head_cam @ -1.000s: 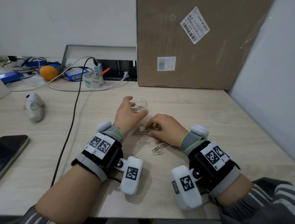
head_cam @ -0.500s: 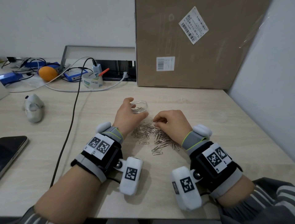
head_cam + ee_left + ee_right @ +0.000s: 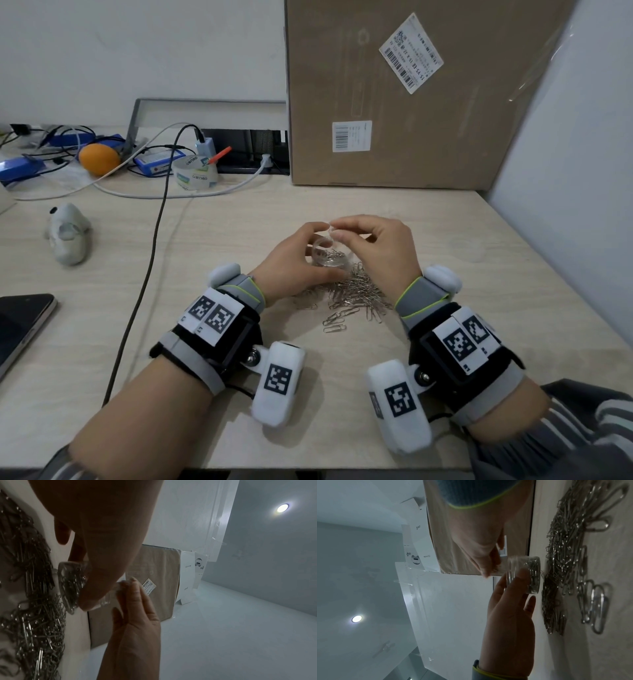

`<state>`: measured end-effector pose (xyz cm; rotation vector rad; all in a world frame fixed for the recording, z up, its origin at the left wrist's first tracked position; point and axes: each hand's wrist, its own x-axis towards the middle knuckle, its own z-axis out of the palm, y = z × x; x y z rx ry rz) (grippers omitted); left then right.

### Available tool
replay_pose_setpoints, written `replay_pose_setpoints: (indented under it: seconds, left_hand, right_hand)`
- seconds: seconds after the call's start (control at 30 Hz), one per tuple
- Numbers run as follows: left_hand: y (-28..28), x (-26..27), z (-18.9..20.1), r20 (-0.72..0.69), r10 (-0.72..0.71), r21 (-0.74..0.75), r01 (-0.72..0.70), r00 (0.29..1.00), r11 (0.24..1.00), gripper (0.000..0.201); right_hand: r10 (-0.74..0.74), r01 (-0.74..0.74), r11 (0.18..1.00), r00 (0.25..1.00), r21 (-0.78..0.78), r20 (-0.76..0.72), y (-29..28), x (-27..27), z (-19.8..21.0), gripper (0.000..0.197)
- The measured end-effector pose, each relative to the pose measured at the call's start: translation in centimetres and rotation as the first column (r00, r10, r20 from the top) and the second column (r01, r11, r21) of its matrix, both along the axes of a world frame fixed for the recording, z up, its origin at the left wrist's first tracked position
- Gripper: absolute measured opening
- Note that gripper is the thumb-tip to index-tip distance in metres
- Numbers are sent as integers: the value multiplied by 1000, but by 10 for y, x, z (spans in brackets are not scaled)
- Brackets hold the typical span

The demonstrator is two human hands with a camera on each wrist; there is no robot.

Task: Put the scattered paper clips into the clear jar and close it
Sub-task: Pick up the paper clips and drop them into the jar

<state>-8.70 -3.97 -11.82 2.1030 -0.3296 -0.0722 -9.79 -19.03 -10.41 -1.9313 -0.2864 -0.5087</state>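
Observation:
The small clear jar (image 3: 328, 261) stands on the pale desk with some paper clips inside. My left hand (image 3: 322, 251) grips its side between thumb and fingers. My right hand (image 3: 337, 230) hovers just over the jar's mouth and pinches a paper clip in its fingertips. In the right wrist view the right hand's fingertips (image 3: 487, 573) sit at the rim of the jar (image 3: 533, 574). The pile of paper clips (image 3: 356, 294) lies on the desk just in front of the jar, between my wrists. A clear round lid (image 3: 467, 248) lies flat to the right.
A tall cardboard box (image 3: 394, 102) stands against the wall behind the jar. A black cable (image 3: 150, 257) runs down the desk on the left, with a grey toy (image 3: 66, 233), a phone (image 3: 20, 325), a tape roll (image 3: 195, 171) and an orange (image 3: 99, 159) farther left.
My right hand has risen from the pile and moved forward over the jar's mouth, carrying a pinched clip. The left hand has kept its hold on the jar.

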Motion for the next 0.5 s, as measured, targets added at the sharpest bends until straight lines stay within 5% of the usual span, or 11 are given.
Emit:
replay_pose_setpoints:
  seconds: [0.2,0.3,0.5]
  left_hand:
    - [5,4,-1,35,125,-1,-125,992,992,77]
    - [9,8,-2,39,215,-16,-215,976,977,74]
    - [10,10,-3,21,256,-32,-255,967,966,73]
  right_hand:
    - [-65,68,993,998,-100,24,-15,4,3,13]
    - [-83,49,963,990,-264,-118,-25,5,3,10]
    - [-60,-259,734,896,-627,-440,-32,-3,5,54]
